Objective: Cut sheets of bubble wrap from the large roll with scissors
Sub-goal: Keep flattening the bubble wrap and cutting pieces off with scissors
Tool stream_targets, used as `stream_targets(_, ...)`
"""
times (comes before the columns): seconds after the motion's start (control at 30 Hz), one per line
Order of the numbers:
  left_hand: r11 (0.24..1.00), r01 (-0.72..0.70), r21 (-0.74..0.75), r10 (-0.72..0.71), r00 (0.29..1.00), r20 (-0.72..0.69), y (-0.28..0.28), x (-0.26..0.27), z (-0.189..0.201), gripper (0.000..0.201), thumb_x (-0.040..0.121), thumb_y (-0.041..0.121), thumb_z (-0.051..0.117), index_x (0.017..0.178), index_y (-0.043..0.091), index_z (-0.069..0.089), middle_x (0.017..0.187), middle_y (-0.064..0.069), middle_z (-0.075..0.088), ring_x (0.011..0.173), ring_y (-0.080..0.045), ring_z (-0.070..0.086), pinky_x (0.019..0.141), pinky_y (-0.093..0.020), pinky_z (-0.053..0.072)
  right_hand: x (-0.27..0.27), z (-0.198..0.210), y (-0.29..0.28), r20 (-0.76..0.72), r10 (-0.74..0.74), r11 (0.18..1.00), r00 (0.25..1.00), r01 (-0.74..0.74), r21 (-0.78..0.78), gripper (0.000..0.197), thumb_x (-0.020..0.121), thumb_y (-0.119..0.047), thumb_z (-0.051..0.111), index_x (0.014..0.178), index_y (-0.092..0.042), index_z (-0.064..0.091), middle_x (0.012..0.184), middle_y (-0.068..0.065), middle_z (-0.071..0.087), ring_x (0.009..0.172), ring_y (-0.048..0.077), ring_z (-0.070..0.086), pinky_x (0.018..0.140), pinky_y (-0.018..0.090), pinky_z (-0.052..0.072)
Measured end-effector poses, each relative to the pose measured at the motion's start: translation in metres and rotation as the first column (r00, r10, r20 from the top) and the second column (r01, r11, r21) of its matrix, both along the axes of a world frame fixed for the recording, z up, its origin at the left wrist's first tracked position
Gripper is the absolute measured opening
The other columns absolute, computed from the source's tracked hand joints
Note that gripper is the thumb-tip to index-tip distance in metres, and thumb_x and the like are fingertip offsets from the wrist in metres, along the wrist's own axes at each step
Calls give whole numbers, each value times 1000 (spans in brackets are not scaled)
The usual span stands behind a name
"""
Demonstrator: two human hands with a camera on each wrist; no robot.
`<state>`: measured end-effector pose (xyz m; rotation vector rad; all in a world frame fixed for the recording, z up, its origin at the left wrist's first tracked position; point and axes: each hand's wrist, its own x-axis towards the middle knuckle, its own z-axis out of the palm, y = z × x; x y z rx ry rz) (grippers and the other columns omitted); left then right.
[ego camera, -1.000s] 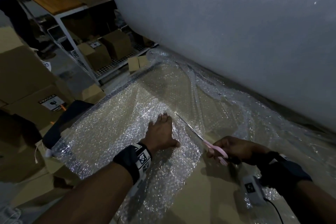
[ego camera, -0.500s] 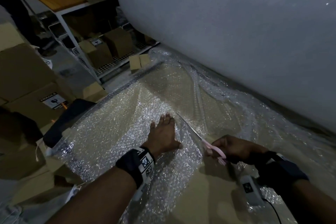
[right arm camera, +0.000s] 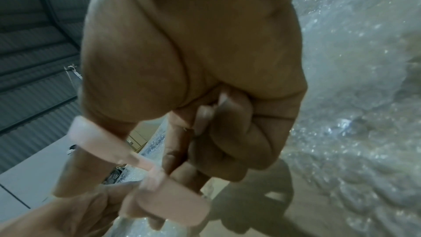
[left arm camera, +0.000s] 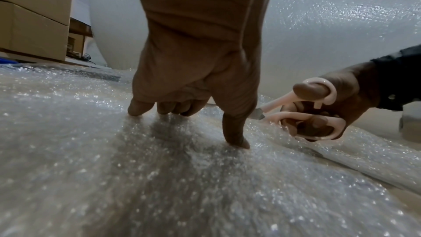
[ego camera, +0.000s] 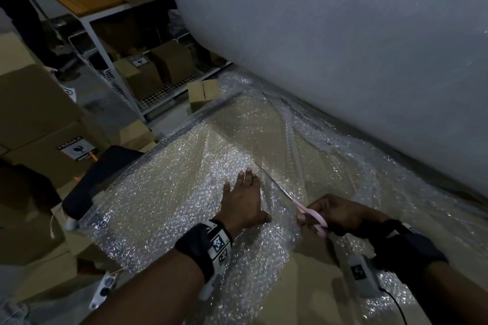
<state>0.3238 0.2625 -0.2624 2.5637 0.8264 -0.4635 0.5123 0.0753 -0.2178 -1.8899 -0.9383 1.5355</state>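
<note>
Dim floor: left hand (ego camera: 244, 200) flat on bubble wrap (ego camera: 163, 192), right hand (ego camera: 340, 214) gripping scissors (ego camera: 309, 212) (tips hidden).

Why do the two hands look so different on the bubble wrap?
The left hand lies spread, fingers pressing the bubble wrap down; the right hand is curled, fingers through the pink handles of the scissors. The left hand holds nothing; the right hand grips a tool. Both wear dark wrist straps and work side by side at the same sheet.
</note>
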Motion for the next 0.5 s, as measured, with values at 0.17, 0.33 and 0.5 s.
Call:
stream_targets(0.17, 1000, 6, 2, -6, 1000, -14, 0, 0, 1, 129, 84, 68, 75, 167, 8, -3, 175, -11, -14, 162, -32, -9, 128, -62, 4, 0, -4, 0, -4, 2, 1000, 1000, -2, -15, 83, 70, -73, 84, 83, 8, 68, 66, 17, 55, 54, 21, 38, 45, 23, 21)
stream_targets(0.33, 1000, 2, -3, -2, 1000, -3, 0, -1, -1, 127, 84, 68, 75, 167, 9, -2, 176, -11, -12, 162, -31, -9, 128, -61, 3, -1, -2, 8, -26, 43, 998, 999, -44, -32, 95, 55, -80, 85, 85, 9, 66, 72, 21, 54, 70, 34, 39, 53, 33, 19)
stream_targets(0.5, 1000, 2, 6, -2, 1000, 3, 0, 0, -1, 126, 84, 67, 75, 167, 9, 1, 176, -11, -10, 163, -32, -7, 127, -62, 4, -3, 5, 27, 0, 65, 998, 998, -65, -10, 63, 78, -73, 76, 65, -11, 70, 67, 21, 59, 47, 19, 35, 46, 26, 21)
